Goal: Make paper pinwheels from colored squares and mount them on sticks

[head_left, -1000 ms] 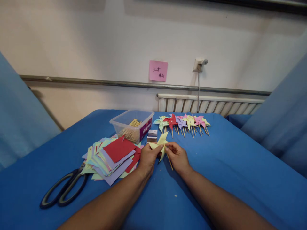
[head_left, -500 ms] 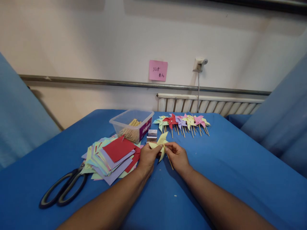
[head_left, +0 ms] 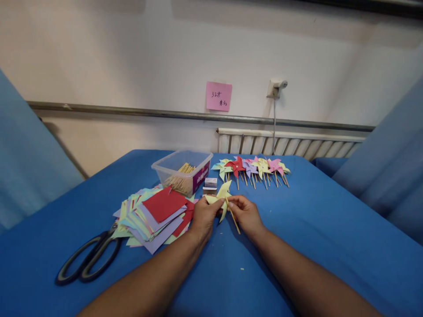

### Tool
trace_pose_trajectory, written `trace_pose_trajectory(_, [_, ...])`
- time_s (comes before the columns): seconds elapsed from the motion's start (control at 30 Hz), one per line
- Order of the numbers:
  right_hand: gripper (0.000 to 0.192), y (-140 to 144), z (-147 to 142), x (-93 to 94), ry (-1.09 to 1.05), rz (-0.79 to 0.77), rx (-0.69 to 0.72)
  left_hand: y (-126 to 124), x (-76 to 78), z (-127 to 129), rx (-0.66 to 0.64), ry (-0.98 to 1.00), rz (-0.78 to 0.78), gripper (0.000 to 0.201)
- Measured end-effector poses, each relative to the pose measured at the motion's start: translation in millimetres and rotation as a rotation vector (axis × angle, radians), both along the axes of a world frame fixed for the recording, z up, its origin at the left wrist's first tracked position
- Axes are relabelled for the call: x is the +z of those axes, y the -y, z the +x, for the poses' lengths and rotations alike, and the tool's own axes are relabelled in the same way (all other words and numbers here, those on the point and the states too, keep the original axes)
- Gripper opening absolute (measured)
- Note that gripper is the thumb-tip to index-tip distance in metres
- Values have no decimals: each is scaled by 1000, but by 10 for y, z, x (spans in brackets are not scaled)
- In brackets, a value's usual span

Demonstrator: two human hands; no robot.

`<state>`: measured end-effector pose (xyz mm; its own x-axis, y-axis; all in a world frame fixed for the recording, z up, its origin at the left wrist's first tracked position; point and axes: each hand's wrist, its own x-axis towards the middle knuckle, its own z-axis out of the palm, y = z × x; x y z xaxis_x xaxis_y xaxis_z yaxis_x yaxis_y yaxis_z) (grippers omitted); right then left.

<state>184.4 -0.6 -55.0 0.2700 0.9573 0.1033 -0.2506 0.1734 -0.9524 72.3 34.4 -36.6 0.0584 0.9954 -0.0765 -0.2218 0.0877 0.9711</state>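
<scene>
1. Fingers of the left hand: thumb pressed down, closed on the yellow pinwheel. Fingers of the right hand: pinched together on the stick, near its upper end.
2. Pinwheel: above the middle of the table, stick slanting toward the near side. Any pin at the joint: cannot tell.
3. Risk: stick slipping off centre; likely cause, either pinch easing.
4. Risk: creased or torn blade; cause, thumb pressing too hard on thin paper.
5. Risk: paper stack sliding; cause, left forearm brushing its loose edges. Scissors lie beyond, toward the left edge.
</scene>
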Motion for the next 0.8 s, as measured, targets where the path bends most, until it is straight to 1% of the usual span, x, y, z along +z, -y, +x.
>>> trace_pose_trajectory(0.2, [27, -28, 23, -67, 70, 17, -6, 11, 17, 4, 1, 14, -15, 36])
trace_pose_trajectory(0.47, [25, -33, 19, -81, 35, 30, -9, 11, 21, 14, 6, 7, -30, 34])
trace_pose_trajectory(0.8, [22, -49, 47, -130, 61, 42, 0, 16, 20, 9, 8, 10, -26, 34])
